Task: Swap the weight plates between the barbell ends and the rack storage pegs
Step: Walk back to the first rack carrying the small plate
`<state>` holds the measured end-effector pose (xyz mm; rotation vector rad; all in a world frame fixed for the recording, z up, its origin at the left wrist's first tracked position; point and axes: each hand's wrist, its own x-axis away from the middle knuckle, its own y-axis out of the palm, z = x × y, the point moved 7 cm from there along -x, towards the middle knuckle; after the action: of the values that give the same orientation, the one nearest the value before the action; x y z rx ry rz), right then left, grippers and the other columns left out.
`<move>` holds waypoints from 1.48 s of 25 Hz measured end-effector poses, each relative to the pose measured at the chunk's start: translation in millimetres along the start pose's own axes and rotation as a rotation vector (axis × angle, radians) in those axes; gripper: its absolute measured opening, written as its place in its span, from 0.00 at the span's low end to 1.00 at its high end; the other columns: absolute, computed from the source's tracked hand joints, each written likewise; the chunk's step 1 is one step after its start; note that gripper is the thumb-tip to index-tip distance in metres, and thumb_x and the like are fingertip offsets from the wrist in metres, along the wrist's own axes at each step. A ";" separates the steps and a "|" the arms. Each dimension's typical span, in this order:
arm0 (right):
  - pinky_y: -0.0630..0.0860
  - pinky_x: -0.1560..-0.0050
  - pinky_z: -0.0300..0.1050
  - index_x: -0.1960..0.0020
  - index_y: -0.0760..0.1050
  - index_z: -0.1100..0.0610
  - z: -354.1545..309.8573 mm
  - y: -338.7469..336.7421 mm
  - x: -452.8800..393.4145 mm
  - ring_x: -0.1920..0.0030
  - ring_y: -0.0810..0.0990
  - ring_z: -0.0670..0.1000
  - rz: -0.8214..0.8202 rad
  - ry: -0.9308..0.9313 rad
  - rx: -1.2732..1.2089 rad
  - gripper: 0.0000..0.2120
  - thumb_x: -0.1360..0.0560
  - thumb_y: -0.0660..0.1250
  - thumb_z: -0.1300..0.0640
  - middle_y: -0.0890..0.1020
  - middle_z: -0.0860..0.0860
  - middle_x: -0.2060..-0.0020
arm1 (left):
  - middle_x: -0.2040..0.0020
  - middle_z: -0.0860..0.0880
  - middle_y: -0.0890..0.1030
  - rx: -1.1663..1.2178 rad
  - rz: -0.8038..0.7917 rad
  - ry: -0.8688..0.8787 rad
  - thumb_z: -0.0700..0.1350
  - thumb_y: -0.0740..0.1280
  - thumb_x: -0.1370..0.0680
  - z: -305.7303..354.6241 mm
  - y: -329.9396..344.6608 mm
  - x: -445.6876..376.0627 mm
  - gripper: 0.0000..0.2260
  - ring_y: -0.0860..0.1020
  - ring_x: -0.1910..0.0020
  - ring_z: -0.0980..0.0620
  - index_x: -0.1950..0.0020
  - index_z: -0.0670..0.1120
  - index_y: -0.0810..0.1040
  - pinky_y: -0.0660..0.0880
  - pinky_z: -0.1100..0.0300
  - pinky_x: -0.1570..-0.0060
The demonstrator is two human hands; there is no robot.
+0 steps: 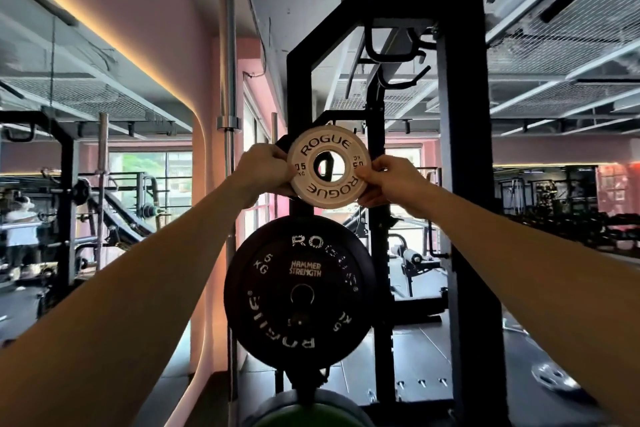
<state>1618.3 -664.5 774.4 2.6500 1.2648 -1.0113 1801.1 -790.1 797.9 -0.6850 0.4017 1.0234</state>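
The small white plate (325, 168), pinched at nine by your left hand (263, 172) and three by your right hand (388, 180), needs its hole square to the peg (325, 168).

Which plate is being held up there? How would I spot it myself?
Find the black rack. Above the big black plate, both hands, left hand and right hand, pinch a small white plate: the only pale one.

- Dim interior; the rack (460, 149) and black plate (301, 291) read as near-silhouettes.
- Daylight enters through the window (149, 177) behind.
- A warm light strip (104, 42) glows along the ceiling edge.
- Wide-angle bending at the edges.
- Soft, slightly blurred detail throughout.
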 end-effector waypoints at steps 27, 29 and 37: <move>0.79 0.66 0.46 0.41 0.72 0.65 49.4 -255.2 57.3 0.62 0.85 0.56 -0.108 0.091 0.200 0.17 0.22 0.67 0.53 0.84 0.63 0.53 | 0.55 0.37 0.83 -0.032 0.039 0.006 0.33 0.67 0.25 121.9 222.0 35.8 0.05 0.84 0.68 0.44 0.49 0.36 0.78 0.82 0.54 0.70; 0.80 0.65 0.46 0.44 0.72 0.63 55.6 -280.4 64.1 0.59 0.85 0.57 -0.163 0.096 0.198 0.15 0.23 0.67 0.52 0.84 0.63 0.52 | 0.55 0.38 0.83 -0.062 0.067 -0.008 0.33 0.67 0.25 134.7 245.4 47.8 0.03 0.84 0.68 0.44 0.52 0.38 0.78 0.82 0.54 0.70; 0.81 0.62 0.47 0.52 0.74 0.56 63.2 -345.2 99.6 0.55 0.86 0.58 -0.318 0.100 0.150 0.09 0.23 0.68 0.51 0.86 0.58 0.55 | 0.55 0.39 0.83 -0.133 0.122 -0.074 0.35 0.68 0.23 182.4 297.4 91.0 0.06 0.85 0.66 0.44 0.47 0.38 0.78 0.83 0.51 0.67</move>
<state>1385.6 -384.6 748.7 2.6938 1.7407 -1.0577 1581.7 -504.7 777.2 -0.7464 0.3163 1.1957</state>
